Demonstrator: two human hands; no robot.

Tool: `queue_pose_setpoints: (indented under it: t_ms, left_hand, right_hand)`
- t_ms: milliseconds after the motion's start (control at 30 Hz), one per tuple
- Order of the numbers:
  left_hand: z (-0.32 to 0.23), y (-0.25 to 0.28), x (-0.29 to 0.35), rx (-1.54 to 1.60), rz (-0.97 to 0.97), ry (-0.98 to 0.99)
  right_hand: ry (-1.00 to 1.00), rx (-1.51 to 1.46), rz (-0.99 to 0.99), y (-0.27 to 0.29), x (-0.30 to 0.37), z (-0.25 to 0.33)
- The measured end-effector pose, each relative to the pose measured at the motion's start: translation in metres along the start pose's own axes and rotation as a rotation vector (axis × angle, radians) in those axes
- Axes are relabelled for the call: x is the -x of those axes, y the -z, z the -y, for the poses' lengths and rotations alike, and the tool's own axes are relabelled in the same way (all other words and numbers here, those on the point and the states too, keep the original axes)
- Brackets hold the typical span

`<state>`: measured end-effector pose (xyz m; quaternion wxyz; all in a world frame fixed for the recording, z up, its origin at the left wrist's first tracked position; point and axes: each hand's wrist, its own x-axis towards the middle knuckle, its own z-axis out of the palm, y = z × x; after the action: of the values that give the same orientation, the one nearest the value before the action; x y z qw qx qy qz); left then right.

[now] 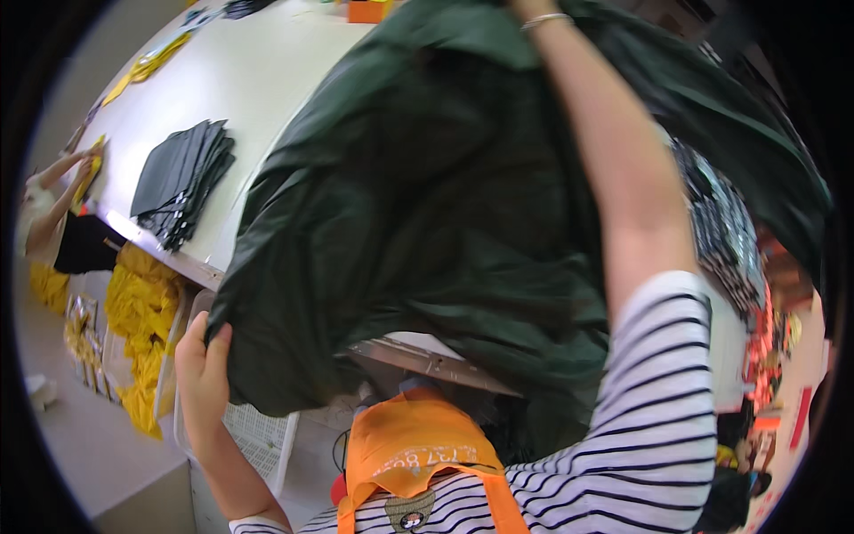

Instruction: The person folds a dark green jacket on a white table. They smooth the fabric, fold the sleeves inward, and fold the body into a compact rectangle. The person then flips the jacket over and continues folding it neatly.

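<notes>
A large, dark green garment (427, 214) of thin, slightly shiny fabric, like a raincoat, is spread in the air in front of me. My left hand (203, 360) pinches its lower left edge between thumb and fingers. My right arm stretches up across the garment, and my right hand (532, 9), with a thin bracelet at the wrist, is at the top edge of the view beside the fabric. Its fingers are out of sight. One long part of the fabric, perhaps a sleeve, sweeps off to the right. Much of the table is hidden behind the garment.
On the white table (276, 62) lies a stack of dark, flat folded pieces (182, 178). Another stack of dark packages (725, 236) is at right. A co-worker's hands (89, 158) hold something yellow. Yellow fabric (142, 307) and a white plastic basket (258, 436) are below the table edge.
</notes>
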<state>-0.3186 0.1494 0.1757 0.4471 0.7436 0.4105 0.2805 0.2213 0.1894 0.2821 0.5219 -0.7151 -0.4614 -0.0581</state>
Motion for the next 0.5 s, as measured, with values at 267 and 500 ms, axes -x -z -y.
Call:
queue_pose_setpoints:
  t_ms: [267,500]
  left_hand:
    - [0.217,-0.045,-0.049,-0.776,-0.224,-0.026]
    - [0.235,-0.161,-0.082,-0.937,0.045,0.117]
  right_hand:
    - [0.216,0.413,0.81,-0.122,0.305,-0.125]
    - [-0.523,0.308,0.351,0.035,0.46,-0.185]
